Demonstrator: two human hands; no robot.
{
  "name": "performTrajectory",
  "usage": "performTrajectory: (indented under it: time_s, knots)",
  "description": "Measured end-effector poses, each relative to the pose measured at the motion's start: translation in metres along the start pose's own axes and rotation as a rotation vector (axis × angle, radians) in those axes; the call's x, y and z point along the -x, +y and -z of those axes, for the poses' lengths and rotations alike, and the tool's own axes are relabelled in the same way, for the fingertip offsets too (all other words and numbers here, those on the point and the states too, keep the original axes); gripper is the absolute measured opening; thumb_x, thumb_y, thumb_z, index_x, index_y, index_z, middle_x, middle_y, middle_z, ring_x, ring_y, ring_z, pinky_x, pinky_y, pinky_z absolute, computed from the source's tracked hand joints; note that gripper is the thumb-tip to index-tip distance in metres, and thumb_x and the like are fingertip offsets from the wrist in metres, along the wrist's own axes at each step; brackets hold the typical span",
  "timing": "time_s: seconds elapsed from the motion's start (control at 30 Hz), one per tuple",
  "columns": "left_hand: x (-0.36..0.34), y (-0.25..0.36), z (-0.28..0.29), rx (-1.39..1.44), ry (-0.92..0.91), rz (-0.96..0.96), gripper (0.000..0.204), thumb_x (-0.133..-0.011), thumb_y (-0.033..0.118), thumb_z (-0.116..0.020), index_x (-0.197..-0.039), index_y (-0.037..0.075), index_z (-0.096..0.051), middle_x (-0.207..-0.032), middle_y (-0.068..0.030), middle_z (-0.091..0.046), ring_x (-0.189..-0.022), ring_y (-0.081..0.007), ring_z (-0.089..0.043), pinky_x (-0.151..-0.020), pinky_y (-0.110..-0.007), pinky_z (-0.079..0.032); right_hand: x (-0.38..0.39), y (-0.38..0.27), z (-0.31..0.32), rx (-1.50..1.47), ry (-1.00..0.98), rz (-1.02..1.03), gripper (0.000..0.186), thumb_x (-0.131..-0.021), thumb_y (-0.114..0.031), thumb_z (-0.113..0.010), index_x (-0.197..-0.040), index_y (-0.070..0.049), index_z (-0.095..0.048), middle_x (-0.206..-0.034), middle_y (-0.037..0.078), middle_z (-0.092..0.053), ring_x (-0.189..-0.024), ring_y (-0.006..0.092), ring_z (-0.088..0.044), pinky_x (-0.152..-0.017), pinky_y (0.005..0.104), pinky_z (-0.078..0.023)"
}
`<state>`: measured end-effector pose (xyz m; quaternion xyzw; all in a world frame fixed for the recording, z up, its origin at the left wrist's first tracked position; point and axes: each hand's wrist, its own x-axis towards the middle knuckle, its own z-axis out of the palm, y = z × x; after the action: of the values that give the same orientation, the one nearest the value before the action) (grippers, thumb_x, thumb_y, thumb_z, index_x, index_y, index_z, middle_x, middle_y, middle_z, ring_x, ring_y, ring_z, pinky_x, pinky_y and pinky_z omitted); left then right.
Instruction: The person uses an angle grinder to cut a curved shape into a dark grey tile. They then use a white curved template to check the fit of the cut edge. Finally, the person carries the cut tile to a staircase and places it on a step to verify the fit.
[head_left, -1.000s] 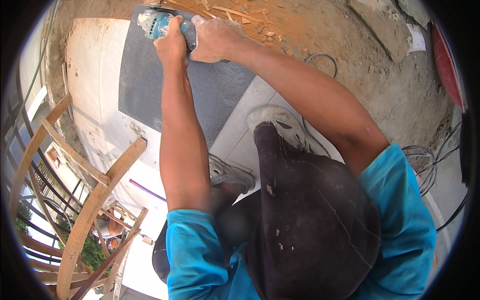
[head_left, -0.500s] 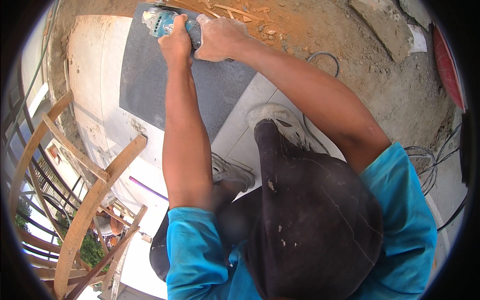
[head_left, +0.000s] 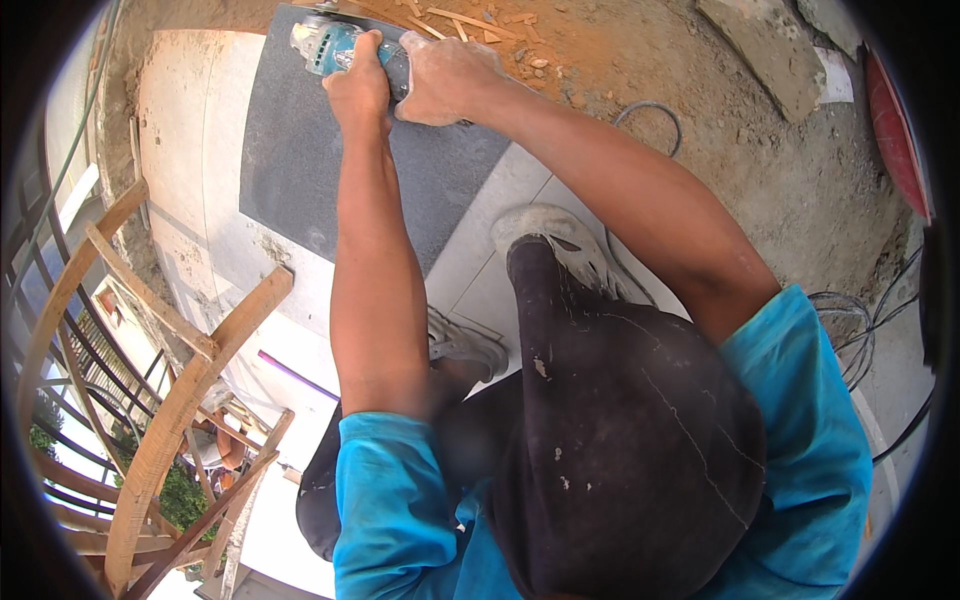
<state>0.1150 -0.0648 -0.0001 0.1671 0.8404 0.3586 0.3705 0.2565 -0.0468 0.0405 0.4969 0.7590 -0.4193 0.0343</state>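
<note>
Reddish-brown, loose earth point(head_left: 740, 200) spreads across the far and right side, meeting a floor of large, pale, rectangular tiles point(head_left: 175, 130) with thin dark joints and scattered dirt marks. At the left stands a slatted frame of light-brown timber point(head_left: 195, 390), bowed by the lens.

On the pale tiles lies a dark grey, finely speckled, flat slab point(head_left: 300, 150) with straight edges and a dusty, matt face; its far edge borders the earth. At the right rim, a dull red, curved object point(head_left: 890, 140) is cut off; whether it is a container, and what it might hold, cannot be told.

A blue-green, cylindrical angle grinder point(head_left: 340, 42) with a pale, worn head and dark rear body is over the slab's far end. A thin disc shows almost edge-on at its head; whether it touches the slab is unclear.

The dusty right hand point(head_left: 450, 80) is closed around the grinder's dark rear body. The left hand point(head_left: 358, 90) grips its blue-green middle, thumb along the top. Small, light-brown wood slivers point(head_left: 470, 22) lie on the earth just beyond.
</note>
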Motion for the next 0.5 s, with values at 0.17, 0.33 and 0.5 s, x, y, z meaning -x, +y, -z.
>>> performTrajectory:
  time_s: [0.17, 0.33, 0.5]
  knots:
    - [0.0084, 0.0018, -0.004, 0.042, -0.013, 0.005, 0.094, -0.071, 0.044, -0.075, -0.126, -0.023, -0.04, -0.122, -0.0276, -0.056, -0.108, -0.0303, -0.059, -0.094, -0.035, -0.046, 0.0052, 0.0028, 0.0022, -0.008, 0.009, -0.005, 0.069, -0.071, -0.023, -0.066, -0.135, -0.002, -0.05, -0.1, 0.018, -0.072, -0.099, 0.0312, -0.071, -0.083, 0.0427, -0.057]
    - [0.01, -0.0017, -0.0047, 0.032, -0.011, -0.021, 0.093, -0.072, 0.043, -0.074, -0.126, -0.023, -0.04, -0.122, -0.0282, -0.056, -0.109, -0.0304, -0.058, -0.094, -0.035, -0.046, 0.007, 0.005, 0.0002, 0.006, 0.018, 0.002, 0.068, -0.071, -0.023, -0.066, -0.134, -0.002, -0.051, -0.101, 0.018, -0.072, -0.099, 0.032, -0.071, -0.084, 0.0431, -0.057]
    - [0.008, -0.0059, -0.0053, 0.021, -0.011, -0.025, 0.092, -0.072, 0.044, -0.074, -0.126, -0.023, -0.04, -0.122, -0.0291, -0.055, -0.11, -0.0313, -0.058, -0.095, -0.036, -0.046, 0.0084, 0.0072, -0.0017, -0.006, 0.018, -0.004, 0.068, -0.071, -0.024, -0.067, -0.133, -0.002, -0.051, -0.101, 0.019, -0.072, -0.099, 0.0331, -0.07, -0.084, 0.0436, -0.057]
